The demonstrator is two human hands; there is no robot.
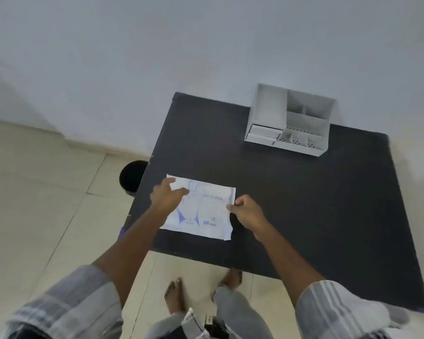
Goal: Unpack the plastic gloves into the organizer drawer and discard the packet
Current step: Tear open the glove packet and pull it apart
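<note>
On packet [206,211]: "GLOVES", "CE", "100".

Packet [201,209]: thin white plastic film, slightly glossy, creased, blue print.
Table [304,204]: black top, matt, faintly grainy.
Organizer [289,121]: white, smooth, matt, looks like plastic; perforated floor in the front compartments.
Floor [47,192]: pale beige tiles, smooth, low sheen.
Wall [157,57]: painted, matt.
Sleeves [78,302]: woven checked cloth.
Bin [132,178]: black, material unclear.
</note>
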